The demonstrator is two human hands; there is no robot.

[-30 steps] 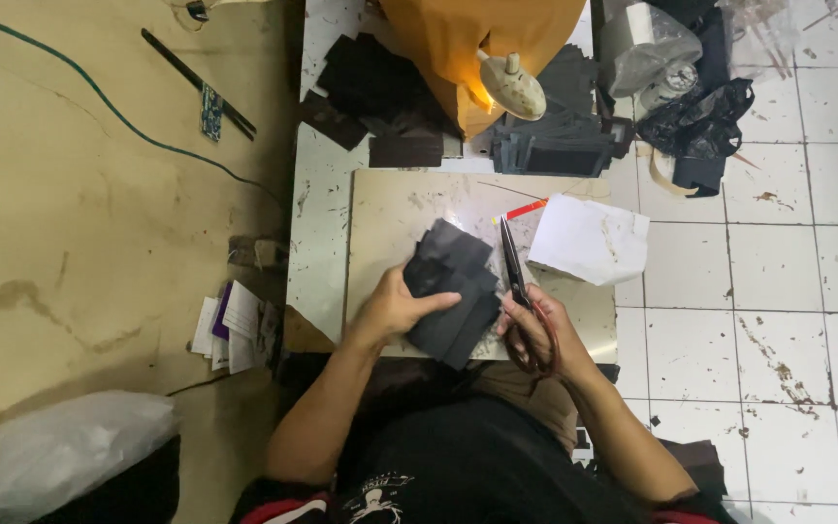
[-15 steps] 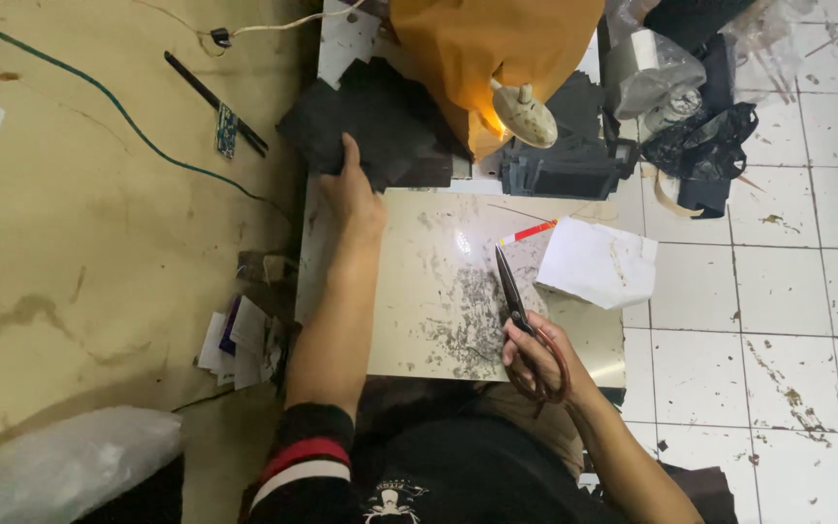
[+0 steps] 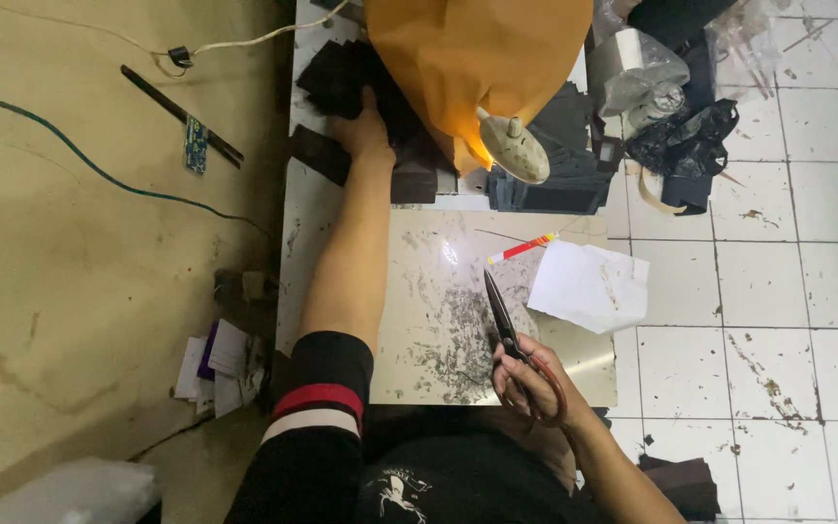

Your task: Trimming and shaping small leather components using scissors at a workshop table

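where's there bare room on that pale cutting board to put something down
The scuffed pale board is bare in its upper left, between the outstretched left forearm and the red-and-white pencil. Its right side is taken by the white paper sheet and the black scissors in the right hand. Beyond it, dark fabric pieces crowd around the left hand.

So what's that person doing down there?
A person sits at a scuffed board. The right hand holds scissors, blades resting on the board. The left hand is stretched out onto a pile of dark pieces at the far end. A white paper and a red pencil lie nearby.
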